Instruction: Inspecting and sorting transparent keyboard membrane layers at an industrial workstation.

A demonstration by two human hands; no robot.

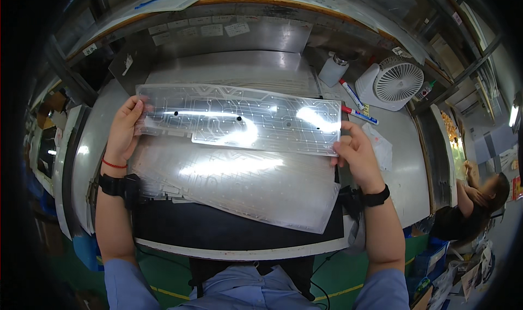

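Note:
Between my two hands a clear plastic circuit sheet [218,114] is held up, shiny, with fine printed traces and a few black dots. My left hand [128,122] pinches its left end, and my right hand [354,153] grips the lower right corner between thumb and fingers. Below it lies a stack of similar transparent sheets [261,187], fanned out and glaring under the light, on a black mat [218,228]. The raised sheet hides part of that stack. Each wrist wears a black strap.
At the back right stand a white fan [393,84], a pump bottle [333,70] and markers [359,114]. A crumpled plastic bag [378,146] lies right of my right hand. A shelf edge [245,2] runs across the back. Another person [474,201] works at the far right.

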